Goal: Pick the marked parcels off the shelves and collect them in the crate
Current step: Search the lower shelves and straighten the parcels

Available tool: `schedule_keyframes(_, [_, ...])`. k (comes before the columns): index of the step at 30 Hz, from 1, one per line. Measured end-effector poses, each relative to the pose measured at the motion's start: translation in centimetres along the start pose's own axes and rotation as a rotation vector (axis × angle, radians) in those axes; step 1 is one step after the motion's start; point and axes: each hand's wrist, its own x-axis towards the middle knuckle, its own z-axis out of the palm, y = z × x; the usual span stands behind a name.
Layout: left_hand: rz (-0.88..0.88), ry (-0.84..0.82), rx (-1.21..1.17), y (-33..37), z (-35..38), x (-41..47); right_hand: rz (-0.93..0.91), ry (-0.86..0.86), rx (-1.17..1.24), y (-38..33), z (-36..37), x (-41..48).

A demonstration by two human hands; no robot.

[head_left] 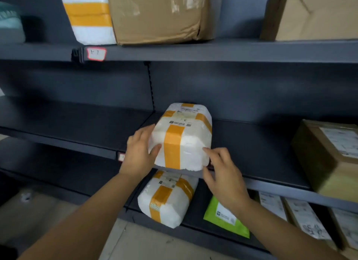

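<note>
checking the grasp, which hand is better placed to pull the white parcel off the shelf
Left: the left hand wraps the white parcel, thumb in front; the right hand barely touches a corner.

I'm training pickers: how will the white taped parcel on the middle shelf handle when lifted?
Probably light for its size: the white parcel looks foam-wrapped. Likely slightly squashy, given its rounded, dimpled corners. Its glossy orange tape may be slippery.

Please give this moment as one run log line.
step: picking from middle shelf | left hand: grips white parcel, left side | right hand: at its right corner, contact unclear | crate: not in view
</note>
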Motion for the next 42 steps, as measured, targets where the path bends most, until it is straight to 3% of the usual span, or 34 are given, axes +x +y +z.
schedule_keyframes(3, [-0.084,0.181,-0.061,-2.0,1.5,-4.7,-0.039,-0.047,0.023,-0.1,3.6,-4.6])
schedule_keyframes(6, [-0.236,0.011,-0.016,-5.8,4.1,-9.8,0.136,-0.270,0.117,0.7,8.4,-7.4])
schedule_keyframes(10, [-0.362,-0.232,-0.066,-9.7,6.5,-13.2,0.513,-0.341,0.329,1.3,13.5,-7.0])
schedule_keyframes(13, [-0.484,-0.298,-0.121,-11.6,7.8,-13.0,0.751,-0.376,0.514,1.9,16.8,-5.7])
schedule_keyframes(17, [-0.634,-0.310,-0.196,-14.5,10.2,-11.6,0.914,-0.377,0.660,2.9,21.1,-4.4])
schedule_keyframes(23, [-0.781,-0.334,-0.348,-16.4,13.9,-11.0,1.032,-0.314,0.727,3.8,24.9,-3.6])
schedule_keyframes(29, [-0.757,-0.429,-0.147,-17.4,14.0,-11.4,1.074,-0.328,0.784,4.3,24.9,-4.1])
schedule_keyframes(35, [-0.940,-0.591,-0.443,-18.6,11.5,-14.0,0.966,-0.390,0.764,4.8,24.5,-6.5])
schedule_keyframes(42, [-0.960,-0.686,-0.425,-17.2,9.7,-14.0,1.063,-0.504,0.794,4.4,23.1,-8.2])
